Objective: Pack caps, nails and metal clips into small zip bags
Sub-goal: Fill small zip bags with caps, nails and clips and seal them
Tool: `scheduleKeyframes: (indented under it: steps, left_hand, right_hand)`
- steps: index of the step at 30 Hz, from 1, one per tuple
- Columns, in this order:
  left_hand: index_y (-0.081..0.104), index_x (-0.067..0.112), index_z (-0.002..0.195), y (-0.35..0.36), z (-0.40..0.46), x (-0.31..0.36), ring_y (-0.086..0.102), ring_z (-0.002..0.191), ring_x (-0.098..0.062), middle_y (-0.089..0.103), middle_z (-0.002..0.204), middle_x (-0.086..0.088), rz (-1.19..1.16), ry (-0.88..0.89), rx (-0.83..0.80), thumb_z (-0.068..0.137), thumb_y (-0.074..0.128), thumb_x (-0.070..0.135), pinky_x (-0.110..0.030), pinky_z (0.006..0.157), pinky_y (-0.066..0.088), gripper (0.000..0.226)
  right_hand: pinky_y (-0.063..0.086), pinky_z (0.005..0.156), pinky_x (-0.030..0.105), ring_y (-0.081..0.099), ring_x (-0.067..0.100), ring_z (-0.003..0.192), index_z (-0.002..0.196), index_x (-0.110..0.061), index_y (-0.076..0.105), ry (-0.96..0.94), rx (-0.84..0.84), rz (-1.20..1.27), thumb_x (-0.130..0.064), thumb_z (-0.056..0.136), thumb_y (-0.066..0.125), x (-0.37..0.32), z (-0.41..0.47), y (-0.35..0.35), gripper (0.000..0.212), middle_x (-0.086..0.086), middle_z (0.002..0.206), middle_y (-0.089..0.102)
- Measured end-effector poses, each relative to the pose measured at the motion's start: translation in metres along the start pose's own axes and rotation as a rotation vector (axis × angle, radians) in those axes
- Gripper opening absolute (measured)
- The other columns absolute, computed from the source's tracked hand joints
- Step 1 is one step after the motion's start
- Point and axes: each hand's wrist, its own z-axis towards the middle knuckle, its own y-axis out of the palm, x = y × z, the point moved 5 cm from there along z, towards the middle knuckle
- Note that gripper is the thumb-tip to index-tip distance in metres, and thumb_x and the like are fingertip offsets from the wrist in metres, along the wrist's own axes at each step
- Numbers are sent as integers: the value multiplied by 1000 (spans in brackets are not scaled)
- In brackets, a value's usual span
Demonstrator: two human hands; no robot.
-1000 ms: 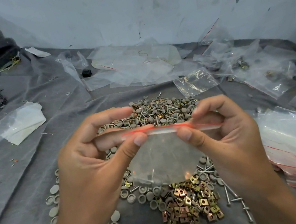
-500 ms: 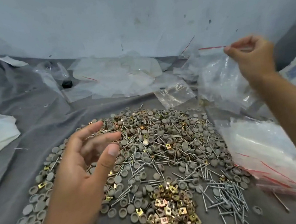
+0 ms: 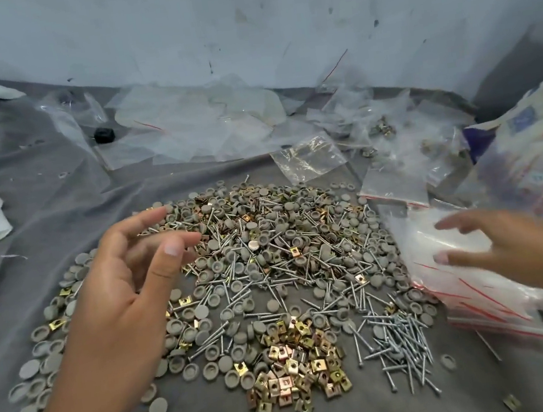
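Two empty hands: your left hand (image 3: 124,277) is hovering open over the caps (image 3: 251,243); your right hand (image 3: 506,244), at three o'clock, is reaching open-fingered onto slippery zip bags (image 3: 474,286), risking grabbing several.

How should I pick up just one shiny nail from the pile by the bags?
Pinch the nail's thin shank from above, thumb on one side and fingertip on the other. The nails lie flat on the grey cloth, crisscrossed, so choose a loose one at the pile's near edge and lift it straight up. The right hand, over the stack of zip bags, is nearest.
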Motion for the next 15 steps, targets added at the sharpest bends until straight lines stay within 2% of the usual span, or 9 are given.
scheduleKeyframes:
  steps: [2,4,5,7,11,12,15]
  left_hand:
    - [52,48,124,-1,0,-3,69,101,-1,73,111,18,8,11,5,89,50,70,-33,81,49,41]
    - [53,50,124,-1,0,-5,70,101,-3,73,112,16,7,26,5,90,51,72,-31,77,54,40]
    - [53,50,124,0,0,-7,70,101,-4,73,113,15,6,34,2,91,52,72,-30,76,57,40]
    - [53,50,125,0,1,-9,71,101,-7,73,113,14,11,50,3,92,52,71,-30,72,59,40]
    - [52,51,126,4,1,-13,71,102,-7,73,114,14,21,57,-16,92,51,71,-27,75,60,40]
    - [51,53,126,6,0,-13,70,102,-6,73,114,15,24,56,-27,91,51,73,-25,76,59,40]
    - [51,54,124,12,-2,-11,70,102,-5,73,113,17,16,40,-58,87,52,77,-40,83,56,44]
  right_hand:
    - [42,89,25,59,8,111,123,-51,55,67,18,-83,-66,75,74,12,-32,14,54,-27,117,57]
    - [43,77,22,65,9,99,102,-55,61,68,130,-87,-39,84,80,11,-41,19,31,-26,104,68]
    - [47,74,24,67,10,91,89,-55,60,64,206,-57,-29,87,79,10,-41,18,32,-27,93,69]
    - [53,74,36,69,13,84,78,-51,60,90,349,31,-21,87,79,11,-41,12,36,-28,82,66]
    - [54,65,37,64,5,72,68,-37,66,201,494,170,-29,75,89,12,-46,3,25,-21,69,66]
    - [52,62,35,63,6,68,66,-34,66,218,487,194,-35,71,91,11,-46,4,25,-18,66,66]
    - [46,57,28,66,3,64,66,-30,70,244,365,319,-47,68,86,11,-45,5,23,-15,63,70]
